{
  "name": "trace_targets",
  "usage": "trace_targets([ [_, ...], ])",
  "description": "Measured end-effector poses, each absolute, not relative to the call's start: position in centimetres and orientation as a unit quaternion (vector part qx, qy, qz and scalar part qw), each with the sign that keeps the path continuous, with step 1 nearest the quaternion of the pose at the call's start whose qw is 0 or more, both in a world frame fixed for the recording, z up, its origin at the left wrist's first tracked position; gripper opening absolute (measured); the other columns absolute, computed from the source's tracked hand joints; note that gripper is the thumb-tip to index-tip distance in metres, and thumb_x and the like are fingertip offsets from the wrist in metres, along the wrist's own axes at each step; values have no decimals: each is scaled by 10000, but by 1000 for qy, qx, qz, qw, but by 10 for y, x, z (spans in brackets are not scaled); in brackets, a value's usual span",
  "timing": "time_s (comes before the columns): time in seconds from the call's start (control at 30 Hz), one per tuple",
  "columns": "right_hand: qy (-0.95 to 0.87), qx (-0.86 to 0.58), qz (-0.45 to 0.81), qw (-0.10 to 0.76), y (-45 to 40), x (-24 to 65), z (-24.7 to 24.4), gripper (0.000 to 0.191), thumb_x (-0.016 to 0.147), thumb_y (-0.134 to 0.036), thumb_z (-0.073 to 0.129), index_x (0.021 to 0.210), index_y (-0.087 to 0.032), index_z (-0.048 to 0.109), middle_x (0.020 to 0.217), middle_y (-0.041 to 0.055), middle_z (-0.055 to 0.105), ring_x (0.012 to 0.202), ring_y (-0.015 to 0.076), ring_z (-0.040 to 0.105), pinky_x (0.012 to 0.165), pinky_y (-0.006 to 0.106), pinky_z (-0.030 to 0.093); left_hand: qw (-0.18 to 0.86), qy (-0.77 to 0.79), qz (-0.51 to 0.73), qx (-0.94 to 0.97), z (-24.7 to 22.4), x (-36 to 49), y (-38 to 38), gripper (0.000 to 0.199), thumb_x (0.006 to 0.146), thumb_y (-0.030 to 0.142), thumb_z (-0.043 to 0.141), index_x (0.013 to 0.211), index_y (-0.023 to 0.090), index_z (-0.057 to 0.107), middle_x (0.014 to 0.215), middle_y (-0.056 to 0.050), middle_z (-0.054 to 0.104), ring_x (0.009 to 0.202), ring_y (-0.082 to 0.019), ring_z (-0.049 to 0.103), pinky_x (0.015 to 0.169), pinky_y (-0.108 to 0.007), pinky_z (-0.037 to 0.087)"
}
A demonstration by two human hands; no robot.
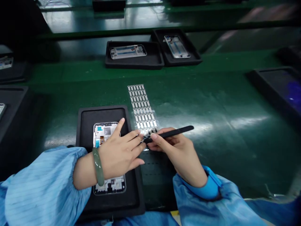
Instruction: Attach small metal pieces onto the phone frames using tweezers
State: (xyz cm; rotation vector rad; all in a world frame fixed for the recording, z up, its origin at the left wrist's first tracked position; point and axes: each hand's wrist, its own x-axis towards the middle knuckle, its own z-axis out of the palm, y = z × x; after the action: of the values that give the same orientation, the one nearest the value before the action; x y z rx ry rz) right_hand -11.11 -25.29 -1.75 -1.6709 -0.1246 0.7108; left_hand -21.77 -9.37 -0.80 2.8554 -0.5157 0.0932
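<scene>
Black tweezers [172,133] sit pinched between the thumb and fingers of the right hand [175,153], the fingers curled closed around the shank. Their tips point left, into the lower end of a sheet of small metal pieces [142,106]; whether they have hold of a piece is too small to tell. That sheet lies on the green mat [211,94] just ahead of the fingertips of both hands and runs away from them. Its silvery rectangular pieces stand in neat rows on a clear, glossy film, several across and many rows long, and the nearest rows are partly hidden by the fingers.

The left hand [119,149] is open, its fingers spread and holding nothing, with their tips just beside the tweezer tips. Below those fingers, a phone frame [105,131] with exposed colored parts lies in a black tray [80,131], partly covered by the palm. A green stone bangle [98,166] circles the left wrist behind the fingers, and blue sleeves [42,185] gather at both forearms. Well beyond the fingertips, two more black trays [134,64] each hold a phone frame [128,51].
</scene>
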Motion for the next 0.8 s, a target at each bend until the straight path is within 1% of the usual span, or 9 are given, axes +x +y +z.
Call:
trace_targets([
  [0.17,-54,-712,302,632,-255,-111,-20,288,668,-364,775,785,-187,581,615,-19,656,566,141,674,559,213,596,129,-183,32,974,-9,-219,-91,382,945,404,409,1225,162,505,1288,-111,539,1288,-247,377,1092,-637,53],
  [0.27,-42,-706,292,643,-256,-111,-21,301,672,-365,775,808,-185,574,613,-19,659,558,140,672,546,211,593,156,-181,31,971,-7,-216,-90,344,941,380,431,1192,156,505,1229,-101,576,1253,-234,421,1091,-639,51],
  [0.3,-39,-705,290,646,-256,-111,-22,307,672,-366,775,817,-185,573,614,-18,660,556,140,671,545,212,593,168,-168,29,971,-6,-215,-91,335,937,364,445,1188,149,499,1200,-96,592,1220,-226,456,1095,-630,66],
  [0.37,-34,-702,288,651,-256,-110,-22,314,672,-367,776,827,-183,575,616,-18,660,554,138,670,547,213,593,189,-124,19,974,-2,-211,-94,330,922,325,485,1186,129,485,1126,-85,621,1131,-208,523,1105,-590,138],
  [0.47,-31,-698,287,655,-257,-110,-22,312,672,-365,776,827,-181,577,620,-19,659,555,138,670,552,214,593,201,-67,-6,977,5,-205,-102,320,877,305,568,1139,130,510,1003,-54,640,1023,-198,565,1098,-537,225],
  [0.6,-34,-696,281,660,-258,-111,-22,308,677,-360,774,834,-187,574,614,-23,661,549,138,671,550,214,593,182,-44,-19,982,9,-200,-111,270,818,285,650,1030,145,561,921,-28,614,952,-201,560,1095,-548,231],
  [0.7,-40,-702,273,657,-258,-111,-23,302,684,-359,769,835,-185,574,620,-15,669,547,143,673,549,217,594,161,-26,-15,987,8,-196,-115,235,794,274,672,971,146,585,906,-30,569,948,-221,538,1075,-576,255],
  [0.8,-46,-703,267,657,-257,-112,-23,296,689,-354,767,836,-182,575,621,-13,672,540,146,673,541,219,594,134,-15,1,991,5,-193,-117,79,830,216,613,864,145,606,878,-35,534,914,-220,530,1068,-574,271],
])
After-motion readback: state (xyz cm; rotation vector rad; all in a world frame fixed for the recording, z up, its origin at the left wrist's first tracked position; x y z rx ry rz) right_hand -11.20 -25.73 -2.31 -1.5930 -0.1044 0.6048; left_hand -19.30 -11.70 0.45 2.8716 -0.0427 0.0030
